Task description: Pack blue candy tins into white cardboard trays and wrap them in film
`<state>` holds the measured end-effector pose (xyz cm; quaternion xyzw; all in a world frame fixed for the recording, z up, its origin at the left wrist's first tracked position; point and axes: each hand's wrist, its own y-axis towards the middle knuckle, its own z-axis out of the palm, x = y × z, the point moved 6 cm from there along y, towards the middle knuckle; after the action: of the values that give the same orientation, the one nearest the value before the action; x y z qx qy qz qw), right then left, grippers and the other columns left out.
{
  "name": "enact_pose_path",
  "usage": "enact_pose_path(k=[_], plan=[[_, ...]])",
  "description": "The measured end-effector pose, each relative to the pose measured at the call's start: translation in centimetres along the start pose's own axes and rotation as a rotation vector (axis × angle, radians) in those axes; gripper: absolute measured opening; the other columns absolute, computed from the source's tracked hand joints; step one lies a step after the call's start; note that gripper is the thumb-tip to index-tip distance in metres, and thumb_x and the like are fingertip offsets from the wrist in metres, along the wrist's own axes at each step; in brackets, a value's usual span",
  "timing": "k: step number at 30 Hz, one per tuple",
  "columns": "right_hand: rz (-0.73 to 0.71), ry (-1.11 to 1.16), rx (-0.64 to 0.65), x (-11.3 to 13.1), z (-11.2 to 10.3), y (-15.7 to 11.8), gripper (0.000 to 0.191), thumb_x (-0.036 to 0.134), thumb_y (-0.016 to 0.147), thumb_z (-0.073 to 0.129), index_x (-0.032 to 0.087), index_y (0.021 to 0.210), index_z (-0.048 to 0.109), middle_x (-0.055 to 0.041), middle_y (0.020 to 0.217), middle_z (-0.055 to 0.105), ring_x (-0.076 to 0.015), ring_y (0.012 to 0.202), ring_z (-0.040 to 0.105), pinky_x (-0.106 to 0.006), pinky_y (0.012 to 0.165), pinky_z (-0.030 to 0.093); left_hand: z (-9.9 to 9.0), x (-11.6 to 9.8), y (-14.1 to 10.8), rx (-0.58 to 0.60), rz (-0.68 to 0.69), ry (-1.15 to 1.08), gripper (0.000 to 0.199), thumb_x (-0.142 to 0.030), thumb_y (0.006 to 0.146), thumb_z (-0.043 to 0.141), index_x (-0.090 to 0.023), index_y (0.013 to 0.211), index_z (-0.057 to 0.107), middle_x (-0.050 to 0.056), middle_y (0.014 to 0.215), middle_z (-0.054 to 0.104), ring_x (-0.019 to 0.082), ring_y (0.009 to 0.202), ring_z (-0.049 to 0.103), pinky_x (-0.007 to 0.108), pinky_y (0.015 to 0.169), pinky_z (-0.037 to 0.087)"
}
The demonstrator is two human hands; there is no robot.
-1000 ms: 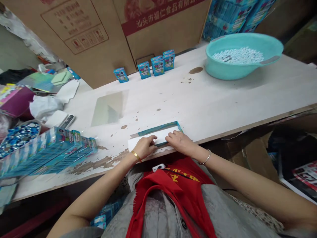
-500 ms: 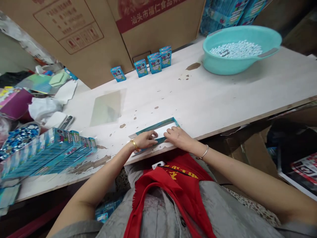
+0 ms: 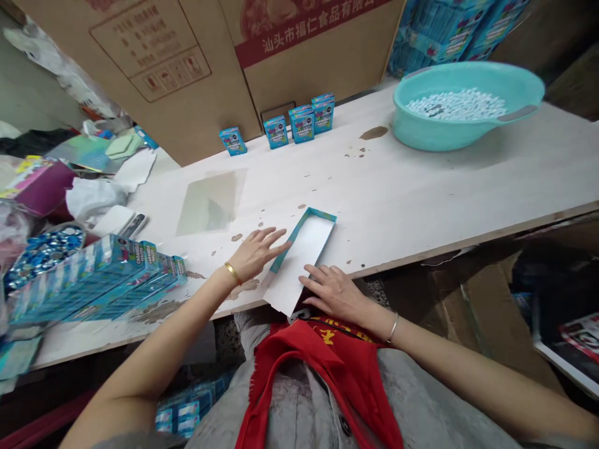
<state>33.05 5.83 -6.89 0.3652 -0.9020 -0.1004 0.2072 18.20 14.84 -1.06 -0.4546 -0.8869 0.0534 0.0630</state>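
Note:
A shallow cardboard box (image 3: 314, 242), blue on its sides and white inside, lies slantwise at the table's front edge. Its far end stands folded up, while the near end lies as a flat white flap towards me. My left hand (image 3: 256, 254) is open beside the box's left wall, fingers spread, fingertips at or just over that wall. On the other side my right hand (image 3: 336, 293) is open too, fingers stretched out by the near right edge and partly over it. Whether its fingertips press on the cardboard I cannot tell.
Several small blue boxes (image 3: 276, 132) stand before a big carton (image 3: 299, 68). A turquoise basin (image 3: 435, 134) holds white pieces at the back right. Wrapped blue packs (image 3: 103, 274) and a container of shiny blue wrapped pieces (image 3: 47, 252) sit left. A translucent sheet (image 3: 206, 202) lies flat.
The box has turned from lying along the table edge to pointing away from me, its near end flattened out. My left hand has moved left and spread; my right hand has come nearer me.

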Motion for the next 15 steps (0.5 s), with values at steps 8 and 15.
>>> enact_pose_path(k=[8,15], plan=[[-0.080,0.108,0.042,-3.6,0.8,-0.4,0.040,0.056,0.088,0.051,0.016,0.090,0.060,-0.0122,0.096,0.057,-0.0240,0.085,0.050,-0.035,0.072,0.042,4.6,-2.6,-1.9,0.121,0.321,-0.051,0.032,-0.017,0.084,0.059,-0.021,0.116,0.063,0.011,0.144,0.048,0.023,0.113,0.056,0.037,0.089,0.051],[-0.177,0.176,0.135,-5.1,-0.1,-1.0,0.051,0.062,0.083,0.055,0.016,0.104,0.059,-0.0175,0.118,0.053,-0.0281,0.102,0.049,-0.042,0.086,0.045,4.3,-4.7,-0.9,0.070,0.376,-0.058,0.033,-0.024,0.089,0.055,-0.023,0.121,0.061,0.009,0.130,0.059,0.022,0.098,0.056,0.035,0.083,0.048]])
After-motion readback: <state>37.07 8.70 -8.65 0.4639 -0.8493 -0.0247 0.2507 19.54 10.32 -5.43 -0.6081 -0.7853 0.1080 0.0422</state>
